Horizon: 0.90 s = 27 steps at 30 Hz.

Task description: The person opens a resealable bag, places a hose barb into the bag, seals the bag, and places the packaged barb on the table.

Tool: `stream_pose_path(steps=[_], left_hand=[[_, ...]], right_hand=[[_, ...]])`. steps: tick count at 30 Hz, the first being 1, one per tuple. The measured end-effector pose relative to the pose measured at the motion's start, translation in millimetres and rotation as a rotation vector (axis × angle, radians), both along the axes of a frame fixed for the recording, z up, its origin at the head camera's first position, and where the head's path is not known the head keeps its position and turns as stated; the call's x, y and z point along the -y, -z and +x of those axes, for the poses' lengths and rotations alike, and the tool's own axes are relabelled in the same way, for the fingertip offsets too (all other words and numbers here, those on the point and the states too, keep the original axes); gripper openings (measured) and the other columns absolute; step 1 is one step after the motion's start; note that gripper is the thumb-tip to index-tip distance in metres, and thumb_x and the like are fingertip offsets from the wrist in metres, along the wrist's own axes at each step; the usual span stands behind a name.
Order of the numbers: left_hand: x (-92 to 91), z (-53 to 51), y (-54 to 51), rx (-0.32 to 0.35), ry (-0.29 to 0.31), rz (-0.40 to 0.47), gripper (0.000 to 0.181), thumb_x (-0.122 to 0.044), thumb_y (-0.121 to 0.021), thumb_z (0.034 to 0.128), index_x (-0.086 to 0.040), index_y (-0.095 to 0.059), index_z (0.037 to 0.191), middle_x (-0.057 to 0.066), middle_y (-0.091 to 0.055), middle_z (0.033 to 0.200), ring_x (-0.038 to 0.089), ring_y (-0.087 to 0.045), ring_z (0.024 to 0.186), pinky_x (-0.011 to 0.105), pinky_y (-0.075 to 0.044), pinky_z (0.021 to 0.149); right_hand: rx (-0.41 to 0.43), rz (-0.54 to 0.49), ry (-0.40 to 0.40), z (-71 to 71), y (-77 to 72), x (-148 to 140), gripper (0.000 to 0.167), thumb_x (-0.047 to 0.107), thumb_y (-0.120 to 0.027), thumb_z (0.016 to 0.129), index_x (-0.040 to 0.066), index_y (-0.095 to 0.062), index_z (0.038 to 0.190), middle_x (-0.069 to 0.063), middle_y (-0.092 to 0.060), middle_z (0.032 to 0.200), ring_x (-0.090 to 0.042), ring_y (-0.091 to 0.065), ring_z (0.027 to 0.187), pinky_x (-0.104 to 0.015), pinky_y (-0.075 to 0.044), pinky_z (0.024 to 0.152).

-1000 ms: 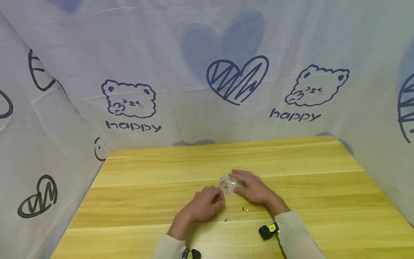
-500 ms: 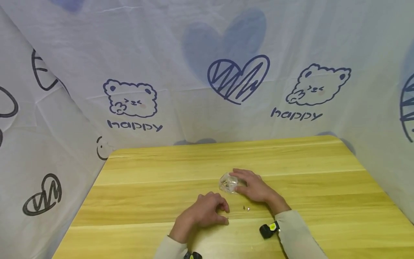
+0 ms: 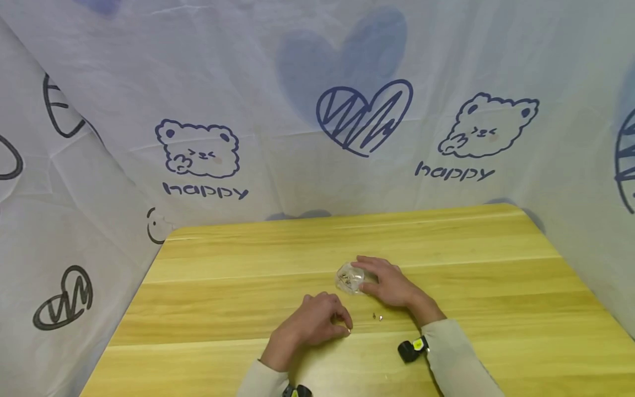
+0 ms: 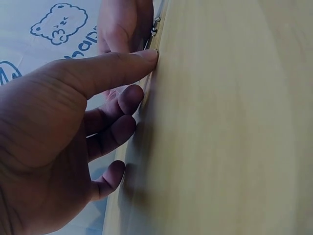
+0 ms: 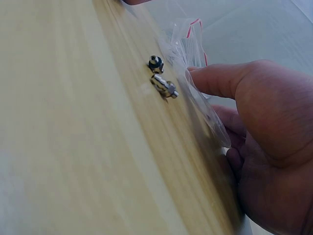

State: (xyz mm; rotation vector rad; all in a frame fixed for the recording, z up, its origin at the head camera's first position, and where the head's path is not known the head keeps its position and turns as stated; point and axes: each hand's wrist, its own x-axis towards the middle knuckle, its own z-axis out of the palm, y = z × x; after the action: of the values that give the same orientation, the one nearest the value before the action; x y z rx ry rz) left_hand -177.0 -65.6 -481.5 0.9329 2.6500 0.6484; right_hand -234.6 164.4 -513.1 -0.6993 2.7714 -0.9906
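Metal shows in the left hand (image 3: 313, 321), whose grip has just closed, pinching one tiny fitting (image 3: 349, 331); seemingly, that leaves two loose fittings (image 5: 165, 87) on the tabletop (image 3: 238, 264) beyond. Farther, the right hand (image 3: 389, 284) grips a clear bag (image 3: 356, 271) of pieces (image 3: 344, 279).

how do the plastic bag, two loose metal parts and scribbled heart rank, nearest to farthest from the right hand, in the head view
1. Plastic bag: held at its right side by the right hand.
2. Two loose metal parts: on the table, toward the wearer.
3. Scribbled heart: on backdrop beyond the table.
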Motion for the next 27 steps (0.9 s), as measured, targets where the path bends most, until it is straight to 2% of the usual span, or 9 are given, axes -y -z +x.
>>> stream_pose_path(steps=[8, 19, 27], left_hand=[[-0.8, -2.1, 2.9, -0.041, 0.024, -0.016, 0.006, -0.032, -0.075, 0.0820, -0.037, -0.075, 0.085, -0.021, -0.062, 0.091, -0.001, -0.052, 0.090, 0.030, -0.031, 0.076], [-2.6, 0.2, 1.3, -0.146, 0.075, -0.047, 0.005, -0.031, -0.072, 0.0845, -0.035, -0.074, 0.084, -0.022, -0.063, 0.091, 0.000, -0.054, 0.092, 0.031, -0.034, 0.081], [-5.2, 3.4, 2.2, -0.145, 0.076, -0.068, 0.010, -0.026, -0.063, 0.0882, -0.031, -0.070, 0.085, -0.021, -0.059, 0.089, -0.001, -0.052, 0.087, 0.027, -0.032, 0.078]], right_hand=[[-0.005, -0.002, -0.001, -0.2, -0.4, 0.1, 0.049, 0.027, -0.062, 0.094, 0.023, -0.050, 0.141, -0.007, -0.039, 0.153, -0.035, -0.032, 0.142, -0.064, -0.021, 0.109], [0.009, -0.008, 0.005, -0.4, -0.3, 0.1, 0.049, 0.028, -0.062, 0.093, 0.025, -0.050, 0.141, -0.006, -0.038, 0.154, -0.034, -0.031, 0.143, -0.065, -0.020, 0.110], [0.004, -0.005, 0.005, -0.3, -1.1, 0.2, 0.049, 0.028, -0.062, 0.093, 0.024, -0.050, 0.141, -0.007, -0.039, 0.154, -0.034, -0.032, 0.142, -0.064, -0.021, 0.110]])
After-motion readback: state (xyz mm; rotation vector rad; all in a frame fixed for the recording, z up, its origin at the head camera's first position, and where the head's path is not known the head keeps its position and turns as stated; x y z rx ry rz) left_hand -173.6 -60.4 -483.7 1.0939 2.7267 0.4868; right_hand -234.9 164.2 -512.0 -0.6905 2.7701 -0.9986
